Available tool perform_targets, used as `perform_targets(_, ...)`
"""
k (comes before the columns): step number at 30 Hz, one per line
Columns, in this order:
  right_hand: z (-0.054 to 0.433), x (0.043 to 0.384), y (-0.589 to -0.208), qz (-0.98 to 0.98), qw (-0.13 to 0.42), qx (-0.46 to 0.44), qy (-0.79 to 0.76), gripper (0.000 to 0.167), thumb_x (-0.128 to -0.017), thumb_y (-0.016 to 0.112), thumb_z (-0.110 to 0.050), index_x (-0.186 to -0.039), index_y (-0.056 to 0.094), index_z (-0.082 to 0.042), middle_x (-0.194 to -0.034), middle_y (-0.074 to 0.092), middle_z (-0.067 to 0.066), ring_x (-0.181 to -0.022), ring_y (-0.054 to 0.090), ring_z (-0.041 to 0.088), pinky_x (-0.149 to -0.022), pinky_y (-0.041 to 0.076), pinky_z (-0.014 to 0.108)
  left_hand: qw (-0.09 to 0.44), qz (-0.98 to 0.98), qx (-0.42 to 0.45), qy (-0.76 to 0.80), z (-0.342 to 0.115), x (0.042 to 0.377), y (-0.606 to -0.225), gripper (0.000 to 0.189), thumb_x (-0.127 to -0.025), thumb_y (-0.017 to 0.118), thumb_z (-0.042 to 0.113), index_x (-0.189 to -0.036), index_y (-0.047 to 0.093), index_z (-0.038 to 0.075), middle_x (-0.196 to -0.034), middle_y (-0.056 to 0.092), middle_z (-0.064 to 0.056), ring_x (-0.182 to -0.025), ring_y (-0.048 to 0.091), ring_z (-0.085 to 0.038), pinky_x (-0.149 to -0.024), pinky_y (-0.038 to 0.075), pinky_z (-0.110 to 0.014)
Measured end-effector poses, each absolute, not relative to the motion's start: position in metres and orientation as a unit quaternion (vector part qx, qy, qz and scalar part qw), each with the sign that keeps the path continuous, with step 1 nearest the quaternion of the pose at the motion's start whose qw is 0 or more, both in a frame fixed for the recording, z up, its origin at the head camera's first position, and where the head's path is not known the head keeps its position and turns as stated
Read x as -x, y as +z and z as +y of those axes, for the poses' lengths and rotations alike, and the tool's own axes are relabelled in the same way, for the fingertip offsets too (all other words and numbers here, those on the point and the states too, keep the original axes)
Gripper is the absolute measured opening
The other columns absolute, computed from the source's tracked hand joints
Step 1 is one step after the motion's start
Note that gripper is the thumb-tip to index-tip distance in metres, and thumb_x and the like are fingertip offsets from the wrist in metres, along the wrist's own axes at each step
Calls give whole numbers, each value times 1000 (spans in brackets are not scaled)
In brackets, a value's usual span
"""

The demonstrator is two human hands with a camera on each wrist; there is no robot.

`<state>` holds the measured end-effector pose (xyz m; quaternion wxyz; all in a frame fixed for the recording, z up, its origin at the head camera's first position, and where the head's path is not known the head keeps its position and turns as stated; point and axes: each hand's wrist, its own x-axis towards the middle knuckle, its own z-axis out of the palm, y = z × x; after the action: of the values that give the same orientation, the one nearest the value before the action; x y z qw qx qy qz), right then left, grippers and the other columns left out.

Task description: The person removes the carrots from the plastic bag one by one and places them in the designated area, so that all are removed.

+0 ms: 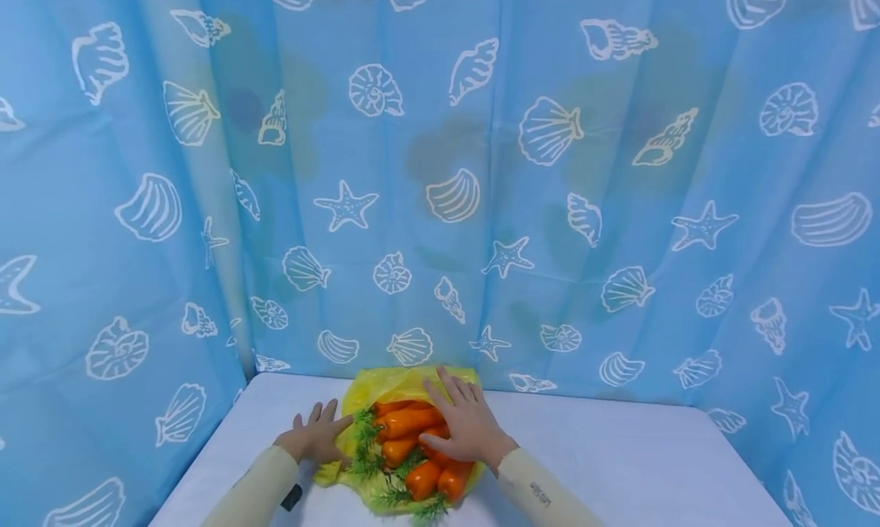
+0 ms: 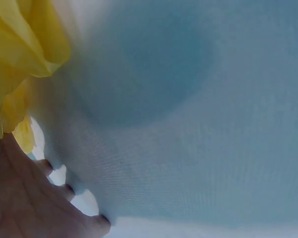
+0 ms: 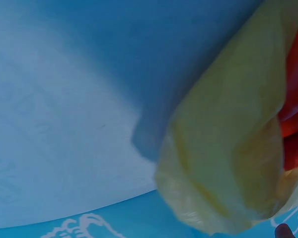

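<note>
nearest, feathery green tops (image 1: 364,443) trail from orange carrots (image 1: 412,422), which lie in a heap within a yellow bag (image 1: 406,378), partly uncovered. at its left edge stands the left hand (image 1: 316,439), fingers spread; the right hand (image 1: 470,428), likewise spread, lies over the right side of the carrots, its contact with them uncertain. the step in hand appears to be arranging the bag about its contents; the next move would call for gathering the loose film without spilling carrots. beneath is the white table (image 1: 584,451); beyond hangs a shell-patterned blue curtain (image 1: 412,145).
</note>
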<state>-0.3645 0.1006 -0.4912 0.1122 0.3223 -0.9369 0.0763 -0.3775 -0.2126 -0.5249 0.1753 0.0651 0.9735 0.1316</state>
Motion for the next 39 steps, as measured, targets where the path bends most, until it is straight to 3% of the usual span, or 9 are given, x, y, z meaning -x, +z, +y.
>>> perform_targets(11,83,366,-494,-928,109,-347,77,85,-93,50,-64,-160,15,-25,-168,1,7,-147,29,35,-116,27,60,178,971,-49,149,-209,377,-523,85,-75,79,53,-148,46,22,-164,14,-22,-149,5,-51,-113,-4,-74)
perform_targets(21,70,370,-500,-922,119,-361,72,86,-92,47,-69,-160,18,-23,-167,9,13,-145,32,35,-114,30,60,180,971,-47,148,-210,375,-521,82,-77,78,48,-148,47,21,-164,13,-23,-149,5,-52,-113,-4,-74)
perform_targets(31,66,365,-498,-928,69,-350,107,92,-88,53,-71,-159,17,-25,-168,9,8,-147,31,35,-116,29,60,164,973,-76,142,-208,370,-516,82,-80,77,48,-149,44,18,-163,13,-24,-149,7,-52,-113,-1,-74)
perform_targets(39,67,359,-496,-934,49,-333,121,88,-87,58,-69,-156,28,-25,-164,25,7,-147,32,32,-117,27,58,154,973,-83,149,-212,370,-525,83,-81,76,48,-150,43,17,-164,13,-24,-149,7,-52,-113,-1,-75)
